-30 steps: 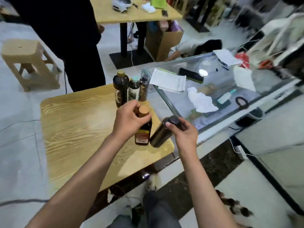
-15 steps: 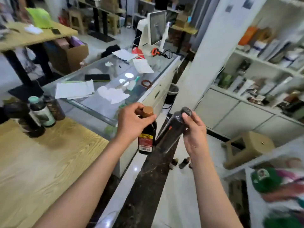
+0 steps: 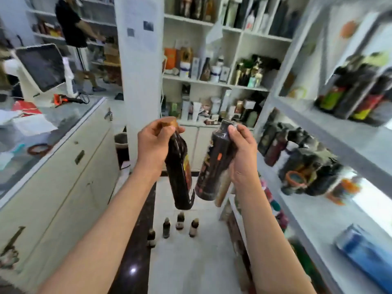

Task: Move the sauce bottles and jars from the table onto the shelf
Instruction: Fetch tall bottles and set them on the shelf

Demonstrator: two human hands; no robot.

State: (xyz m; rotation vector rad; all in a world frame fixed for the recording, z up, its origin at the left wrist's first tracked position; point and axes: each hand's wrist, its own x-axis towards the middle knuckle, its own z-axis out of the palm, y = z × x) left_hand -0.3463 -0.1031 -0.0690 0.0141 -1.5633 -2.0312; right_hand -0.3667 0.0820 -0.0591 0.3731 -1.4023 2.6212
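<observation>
Both hands are full and mid-carry. The left hand (image 3: 152,143) is wrapped round the neck of a dark sauce bottle with a tan cap (image 3: 179,166), which hangs below it in the air. The right hand (image 3: 241,151) grasps the shoulder of a second dark bottle with a black cap (image 3: 212,164), tilted so its base leans toward the first; the two bases look close, and I cannot tell if they touch. The white shelf (image 3: 331,132) stands just right of the right hand, already carrying blurred bottles and jars. Neither bottle is on the shelf yet, so this trip is unfinished: both remain to be set down. The table is out of view, so how much is left there cannot be told.
</observation>
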